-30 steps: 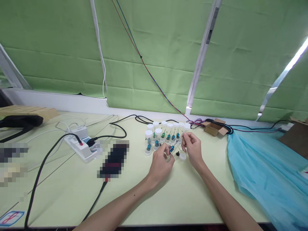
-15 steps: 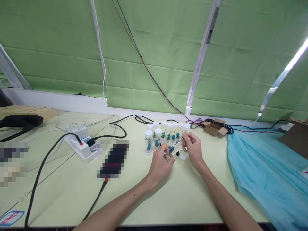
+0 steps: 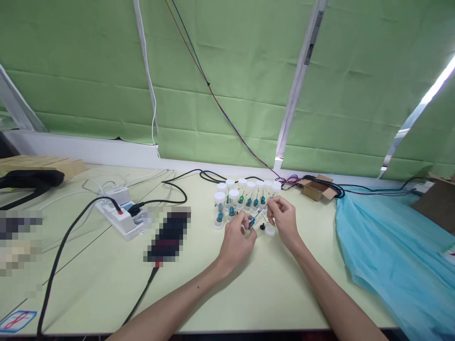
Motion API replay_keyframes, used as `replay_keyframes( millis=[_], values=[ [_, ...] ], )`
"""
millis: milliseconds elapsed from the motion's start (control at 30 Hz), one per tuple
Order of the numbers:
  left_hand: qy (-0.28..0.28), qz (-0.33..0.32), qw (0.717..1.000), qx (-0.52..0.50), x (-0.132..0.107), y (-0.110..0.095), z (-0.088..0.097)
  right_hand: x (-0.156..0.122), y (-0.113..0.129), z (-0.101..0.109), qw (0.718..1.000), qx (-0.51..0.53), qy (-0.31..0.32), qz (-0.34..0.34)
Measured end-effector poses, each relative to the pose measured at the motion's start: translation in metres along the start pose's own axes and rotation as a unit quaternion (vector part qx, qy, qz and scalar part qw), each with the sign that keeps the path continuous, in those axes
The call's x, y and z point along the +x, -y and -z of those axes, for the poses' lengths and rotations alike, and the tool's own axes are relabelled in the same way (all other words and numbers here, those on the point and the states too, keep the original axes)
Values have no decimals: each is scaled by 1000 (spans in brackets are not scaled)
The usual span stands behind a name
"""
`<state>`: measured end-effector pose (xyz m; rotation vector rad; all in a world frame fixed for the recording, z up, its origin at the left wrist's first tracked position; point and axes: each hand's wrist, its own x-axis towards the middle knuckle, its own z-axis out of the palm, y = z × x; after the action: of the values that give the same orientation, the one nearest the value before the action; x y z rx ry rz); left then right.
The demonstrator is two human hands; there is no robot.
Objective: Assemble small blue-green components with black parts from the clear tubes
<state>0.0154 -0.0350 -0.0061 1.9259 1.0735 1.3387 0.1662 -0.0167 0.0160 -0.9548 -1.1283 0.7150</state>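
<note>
A small blue part [image 3: 251, 221] is pinched between the thumb and fingers of my left hand [image 3: 237, 241]. From it a thin pale rod [image 3: 260, 211] slants up to my right hand [image 3: 285, 219], whose closed fingertips grip its far end. Just behind both hands stand several clear vials [image 3: 219, 211] with white caps, with blue or green pieces and thin stems inside. On the table between my hands lie a small black piece [image 3: 262, 227] and a loose white cap [image 3: 269, 231]. My fingers partly cover the blue part.
A power strip [image 3: 126, 233] with plugs and a blurred dark device [image 3: 169, 234] on a black cable lie to the left. An open cardboard box [image 3: 315, 190] is at the back right, near a blue sheet [image 3: 384, 237]. Cables run along the back edge.
My right hand has shifted slightly left and the blue part has tilted a little. Both hands keep their hold; the vials have not moved.
</note>
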Motion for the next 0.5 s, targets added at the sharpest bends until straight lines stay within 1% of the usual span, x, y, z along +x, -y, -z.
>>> replay_keyframes(
  millis=[200, 333, 433, 500],
  values=[
    [-12, -3, 1000, -4, 2, 1, -1, -1, 2, -1, 1000, 2, 12, -10],
    [-10, -1, 1000, -3, 2, 2, 0, 0, 1, 0, 999, 23, 30, -30],
    [-12, 0, 1000, -3, 1, 1, 0, 2, 0, 1, 995, 73, 44, -57],
    [-12, -4, 1000, -11, 1, 1, 0, 3, 0, 3, 986, 125, 59, -92]
  ],
)
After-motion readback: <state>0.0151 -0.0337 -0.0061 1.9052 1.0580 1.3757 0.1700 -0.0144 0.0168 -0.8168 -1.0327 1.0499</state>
